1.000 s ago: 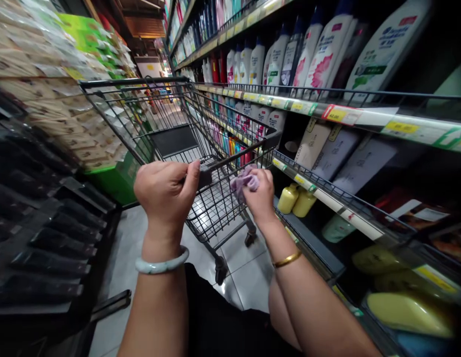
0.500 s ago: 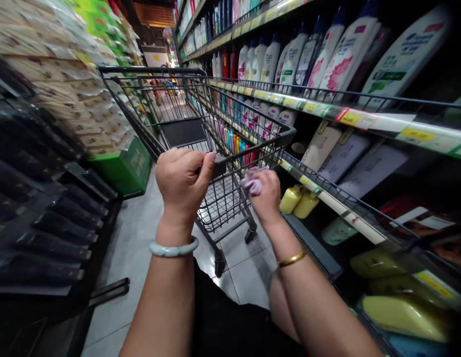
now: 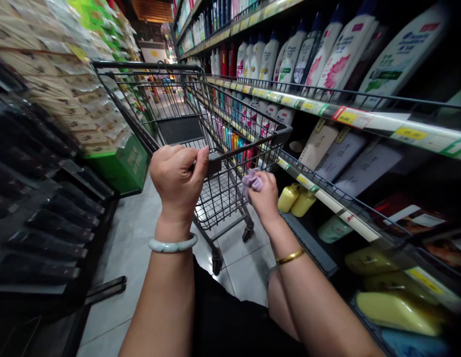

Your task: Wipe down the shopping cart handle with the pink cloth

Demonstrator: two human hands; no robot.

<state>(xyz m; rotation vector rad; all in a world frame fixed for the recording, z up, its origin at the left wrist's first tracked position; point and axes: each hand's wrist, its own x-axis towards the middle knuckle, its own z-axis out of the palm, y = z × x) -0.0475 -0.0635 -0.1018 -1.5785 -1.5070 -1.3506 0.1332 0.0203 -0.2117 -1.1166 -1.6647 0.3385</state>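
Note:
My left hand (image 3: 178, 173) is closed in a fist round the near handlebar of a shopping cart (image 3: 219, 198); the cart's wire basket stretches out ahead and holds no goods that I can see. A pale jade-like bangle sits on that wrist. In my right hand (image 3: 265, 196), a crumpled light purple cloth (image 3: 252, 182) is bunched between the fingers. This hand is beside the cart's right side, close to the handlebar's right end, and whether the cloth touches the wire is unclear. A gold bangle circles the right wrist.
Shelves with shampoo bottles (image 3: 344, 54), boxes (image 3: 342, 153) and yellow bottles (image 3: 297, 199) line the right side. On the left stand stacked packs (image 3: 78, 94) on a green box (image 3: 121, 166) and rows of dark packages (image 3: 55, 213). Grey floor tiles (image 3: 130, 243) run between them.
The view has shifted slightly, so cart and shelves sit a little further left. My right hand looks sharper than before, still holding the cloth. The left hand keeps its grip.

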